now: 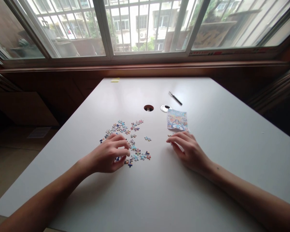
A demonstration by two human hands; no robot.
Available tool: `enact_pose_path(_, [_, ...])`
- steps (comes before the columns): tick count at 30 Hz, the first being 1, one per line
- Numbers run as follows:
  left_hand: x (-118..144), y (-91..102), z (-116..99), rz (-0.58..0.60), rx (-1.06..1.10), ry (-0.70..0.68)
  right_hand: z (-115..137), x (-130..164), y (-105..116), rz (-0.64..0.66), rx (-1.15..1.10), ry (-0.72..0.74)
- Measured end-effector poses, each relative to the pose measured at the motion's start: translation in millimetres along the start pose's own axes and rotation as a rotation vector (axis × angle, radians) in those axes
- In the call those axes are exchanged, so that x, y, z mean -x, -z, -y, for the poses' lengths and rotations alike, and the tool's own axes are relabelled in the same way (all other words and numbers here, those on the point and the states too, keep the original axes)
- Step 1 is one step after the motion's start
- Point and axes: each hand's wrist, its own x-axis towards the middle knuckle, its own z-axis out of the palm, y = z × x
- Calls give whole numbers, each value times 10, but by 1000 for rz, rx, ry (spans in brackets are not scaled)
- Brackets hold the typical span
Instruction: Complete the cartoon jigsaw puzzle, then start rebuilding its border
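Note:
Many small jigsaw pieces [120,125] lie loose on the white table [145,196], in a scattered heap left of the middle. My left hand [111,152] hovers over the near left part of the heap, fingers bent and apart, hiding some pieces. My right hand [187,146] rests to the right with curved fingers, its thumb apart from the index finger. Beside its fingertips is a small jigsaw piece [169,135], partly covered. Just beyond that hand lies a small printed picture sheet [177,120] with a colourful cartoon design. A joined-looking pair of pieces [147,138] sits between the hands.
Farther back, a dark pen [175,98] lies at a slant. A round cable hole [148,108] opens in the tabletop, with its metal cover [165,108] beside it. Yellow tape [115,80] marks the far edge. A barred window [147,25] stands behind the table.

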Motion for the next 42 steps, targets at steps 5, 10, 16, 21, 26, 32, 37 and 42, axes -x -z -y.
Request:
enact_pose_path(5, [-17,23,-81,35,-1,-13,7,-5,-5,-4,-14,1])
enact_pose_path(10, [-51,-36,-229,118,-30,-28,39,-10,21,-11,7,31])
enact_pose_path(16, [-68,-54,-278,73,-9,-71,415,-5,166,232,-106,360])
enact_pose_path(21, [8,52,-11,-38,-43,21,606,-6,200,425,-141,457])
enact_pose_path(26, [15,37,-8,44,-9,-7,427,-32,169,232,-105,371])
enact_pose_path(32, [3,-54,-63,100,42,8,181,-28,105,-12,139,120])
enact_pose_path(37, [-15,-116,-135,83,71,-12,225,-35,152,-160,98,23])
enact_pose_path(42, [-68,-199,-326,34,71,-148,532,-22,214,244,-177,434])
